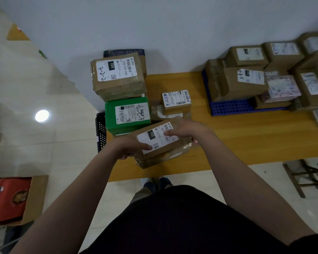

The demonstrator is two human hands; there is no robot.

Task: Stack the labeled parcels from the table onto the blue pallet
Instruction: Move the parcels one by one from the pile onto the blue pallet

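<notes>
A brown parcel labeled 102 (pixel 163 145) sits at the near left of the yellow table (pixel 246 136). My left hand (pixel 130 145) grips its left end, and my right hand (pixel 184 131) holds its far right end with fingers curled over the label. Behind it stand a green parcel (pixel 128 114), a large brown parcel labeled 220 (pixel 117 76) and a small labeled parcel (pixel 176 100). The blue pallet (pixel 228 107) lies at the table's right and carries several brown parcels (pixel 246 81).
A black perforated crate (pixel 100 132) stands at the table's left edge. An open carton with a red bag (pixel 9 200) sits on the floor at the left. A wooden stool (pixel 299 176) stands under the table's right end. The wall is right behind the table.
</notes>
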